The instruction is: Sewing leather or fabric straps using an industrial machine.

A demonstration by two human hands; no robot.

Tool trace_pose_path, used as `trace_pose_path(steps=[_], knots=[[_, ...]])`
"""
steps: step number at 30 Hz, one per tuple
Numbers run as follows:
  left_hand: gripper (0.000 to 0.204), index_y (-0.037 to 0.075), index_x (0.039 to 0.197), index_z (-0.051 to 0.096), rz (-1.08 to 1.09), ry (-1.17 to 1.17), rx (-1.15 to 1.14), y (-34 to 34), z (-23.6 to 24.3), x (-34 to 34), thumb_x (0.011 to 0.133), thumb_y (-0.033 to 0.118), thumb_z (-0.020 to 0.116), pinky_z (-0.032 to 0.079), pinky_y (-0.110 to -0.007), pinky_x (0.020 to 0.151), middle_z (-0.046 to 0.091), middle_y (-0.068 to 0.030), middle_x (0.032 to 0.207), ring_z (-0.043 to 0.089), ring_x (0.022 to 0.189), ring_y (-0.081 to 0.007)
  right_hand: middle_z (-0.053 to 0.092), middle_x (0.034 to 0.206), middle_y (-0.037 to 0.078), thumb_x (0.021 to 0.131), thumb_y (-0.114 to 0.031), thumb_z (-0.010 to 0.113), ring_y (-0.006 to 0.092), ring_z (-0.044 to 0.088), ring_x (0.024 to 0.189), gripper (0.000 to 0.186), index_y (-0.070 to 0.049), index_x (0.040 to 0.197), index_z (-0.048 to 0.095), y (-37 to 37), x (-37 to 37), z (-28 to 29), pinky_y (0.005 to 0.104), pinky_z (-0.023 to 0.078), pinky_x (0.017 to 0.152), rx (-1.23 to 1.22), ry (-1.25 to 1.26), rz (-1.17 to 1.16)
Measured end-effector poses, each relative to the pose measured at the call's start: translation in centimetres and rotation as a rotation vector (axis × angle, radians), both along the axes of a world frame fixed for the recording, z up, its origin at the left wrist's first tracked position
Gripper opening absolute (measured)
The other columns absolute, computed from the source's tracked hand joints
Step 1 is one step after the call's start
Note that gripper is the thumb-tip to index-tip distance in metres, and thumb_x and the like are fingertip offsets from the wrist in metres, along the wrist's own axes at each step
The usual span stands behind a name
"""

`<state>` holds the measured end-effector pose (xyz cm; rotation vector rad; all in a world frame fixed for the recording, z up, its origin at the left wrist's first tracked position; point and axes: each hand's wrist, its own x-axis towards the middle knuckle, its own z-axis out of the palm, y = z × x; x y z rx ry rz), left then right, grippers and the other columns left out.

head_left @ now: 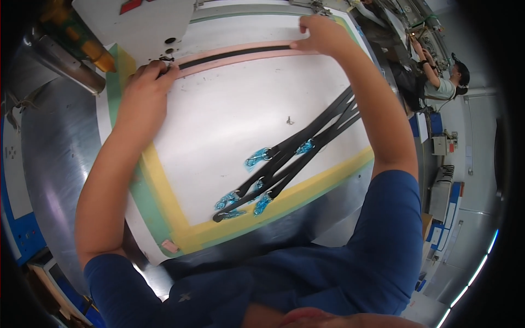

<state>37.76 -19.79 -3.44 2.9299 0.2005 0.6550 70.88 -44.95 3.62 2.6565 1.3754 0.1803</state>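
A black strap [235, 54] lies lengthwise between two pink strips [219, 64] near the far side of the white board. My left hand [145, 93] is closed at the strap's left end, where a small dark metal piece [166, 59] shows by the fingers. What the fingertips grip there is partly hidden. At the strap's right end my right hand [324, 37] rests its thumb, with the forefinger raised and apart from it. Several black straps [298, 147] with metal hooks wrapped in blue plastic [258, 157] lie bundled on the board, running under my right forearm.
Yellow tape [219, 234] and green tape [150, 218] border the white board [219, 126]. A small metal piece [290, 120] lies mid-board. A metal cylinder [76, 63] and yellow machine part [90, 46] stand at far left. Another person [445, 85] works at the right.
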Motion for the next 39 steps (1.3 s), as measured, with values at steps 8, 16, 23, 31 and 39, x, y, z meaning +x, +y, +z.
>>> trace_pose_path(steps=[8,16,23,31,39], knots=[[0.042,0.006,0.128,0.074,-0.010,-0.005,-0.041,0.4,-0.2,0.4,0.090,-0.007,0.060,0.053,-0.044,0.098,0.067,-0.0158,0.119,0.064,0.111,-0.0357,0.076,0.110,0.014,0.076,-0.060,0.087,0.0324,0.073,0.105,0.064,-0.007,0.109,0.073,-8.9,9.6,1.2,0.0458,0.056,0.087,-0.169,0.000,-0.420],[0.039,0.008,0.128,0.075,0.009,-0.085,-0.122,0.8,-0.1,0.1,0.092,-0.002,0.062,0.052,-0.044,0.105,0.069,-0.0178,0.131,0.065,0.120,-0.0390,0.077,0.109,0.018,0.084,-0.041,0.084,0.0375,0.073,0.108,0.042,-0.006,0.107,0.079,-13.5,11.1,-0.1,0.0460,0.057,0.093,0.060,0.026,-0.488],[0.037,0.003,0.131,0.072,-0.067,-0.014,-0.430,1.3,0.3,0.2,0.095,0.002,0.064,0.049,-0.040,0.110,0.068,-0.0206,0.136,0.063,0.129,-0.0370,0.077,0.103,0.021,0.093,-0.019,0.067,0.0404,0.073,0.101,0.026,-0.007,0.111,0.081,-13.3,6.2,-2.7,0.0482,0.057,0.090,0.222,-0.037,-0.315],[0.016,0.005,0.101,0.078,-0.117,-0.128,-0.048,0.6,1.0,-1.6,0.088,0.008,0.071,0.049,-0.045,0.099,0.075,-0.0108,0.103,0.067,0.108,-0.0327,0.074,0.123,0.019,0.096,-0.024,0.072,0.0368,0.072,0.110,0.030,-0.002,0.116,0.078,1.8,-6.7,0.5,0.0432,0.056,0.096,0.264,0.229,0.047],[0.037,0.008,0.115,0.078,-0.004,-0.159,-0.126,0.3,0.9,-1.1,0.087,0.032,0.074,0.049,-0.046,0.098,0.072,-0.0104,0.109,0.065,0.108,-0.0312,0.071,0.109,0.014,0.089,-0.018,0.072,0.0363,0.071,0.100,0.024,-0.006,0.109,0.078,8.8,-16.6,-3.0,0.0472,0.058,0.087,0.289,0.336,0.436]])
